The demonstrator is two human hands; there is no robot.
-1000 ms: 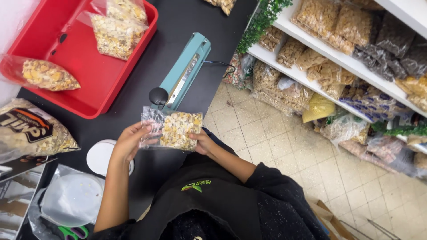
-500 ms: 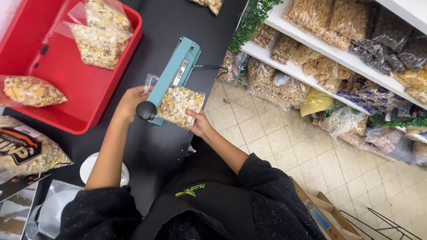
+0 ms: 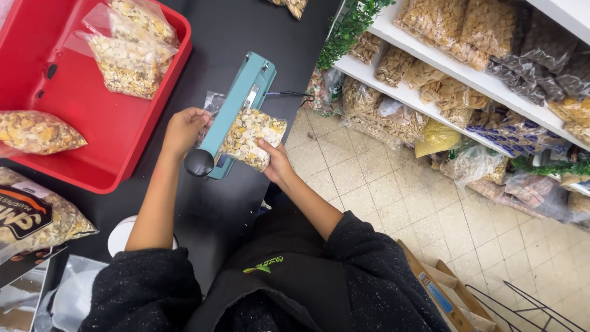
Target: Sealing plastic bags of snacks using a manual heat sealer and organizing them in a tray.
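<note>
Both hands are at the teal impulse sealer [image 3: 236, 114], which lies slantwise on the black tabletop [image 3: 246, 31] with its arm down across the neck of a clear snack-mix bag [image 3: 249, 138]. My left hand [image 3: 184, 130] is curled closed on the far side of the arm, just above its black knob [image 3: 200, 163], gripping the empty top edge of the bag that pokes out there, so the film lies flat under the bar. My right hand [image 3: 273, 163] is half closed on the filled lower corner of the bag, thumb on top, fingers beneath out of sight, holding the weight of the mix so it does not drag the neck out of line. The bag thus sits across the sealer, filling on my right side, bare film on my left. Left of the sealer, a red tray [image 3: 55, 92] holds more filled bags [image 3: 126, 55], near enough to reach without stepping. A large printed snack bag [image 3: 34, 218] lies at the tabletop's near left. Beyond the edge, white shelves [image 3: 430, 67] carry packed bags above a tiled floor [image 3: 393, 203].
</note>
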